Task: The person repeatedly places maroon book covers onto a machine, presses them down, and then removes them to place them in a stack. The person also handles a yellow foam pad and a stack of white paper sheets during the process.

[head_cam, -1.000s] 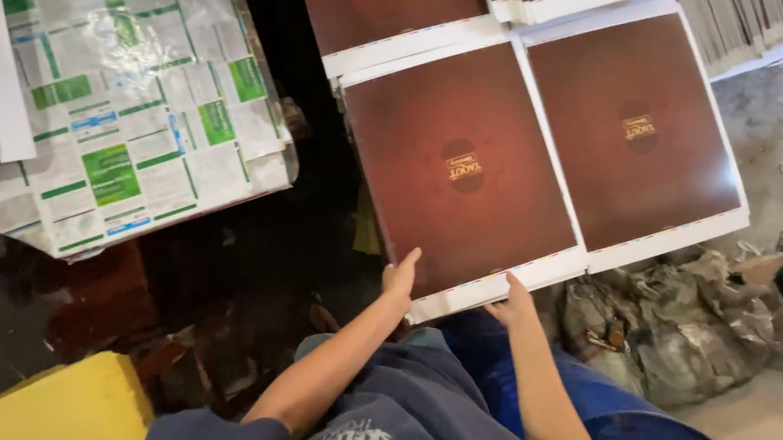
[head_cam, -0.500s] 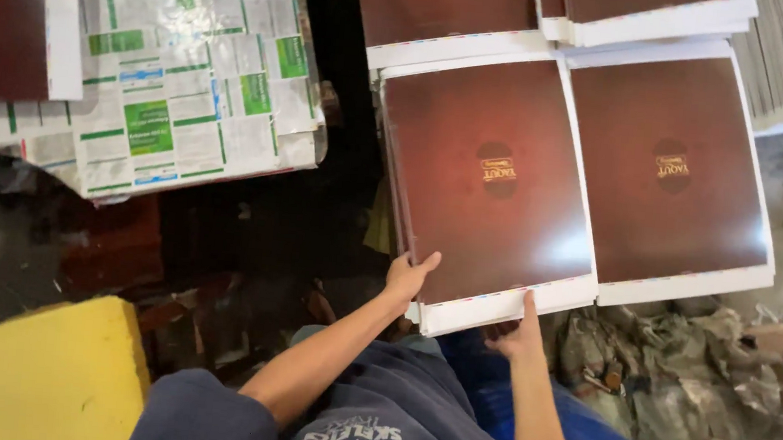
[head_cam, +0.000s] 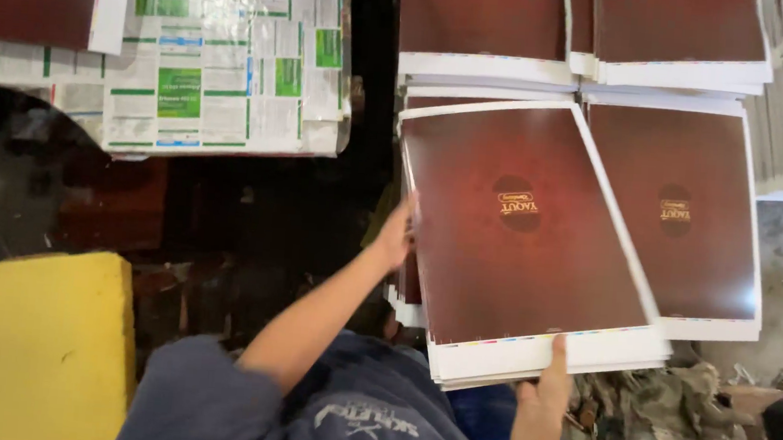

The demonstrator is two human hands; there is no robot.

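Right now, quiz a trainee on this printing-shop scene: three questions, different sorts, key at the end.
1. True or false: the left hand grips the left edge of the lifted sheaf of dark red printed sheets.
2. Multiple choice: the right hand holds the sheaf at its A) top edge B) bottom edge C) right edge.
3. Fill in: the green-and-white printed sheets lie to the ____ of the sheaf.

Key: 1 true; 2 B; 3 left.
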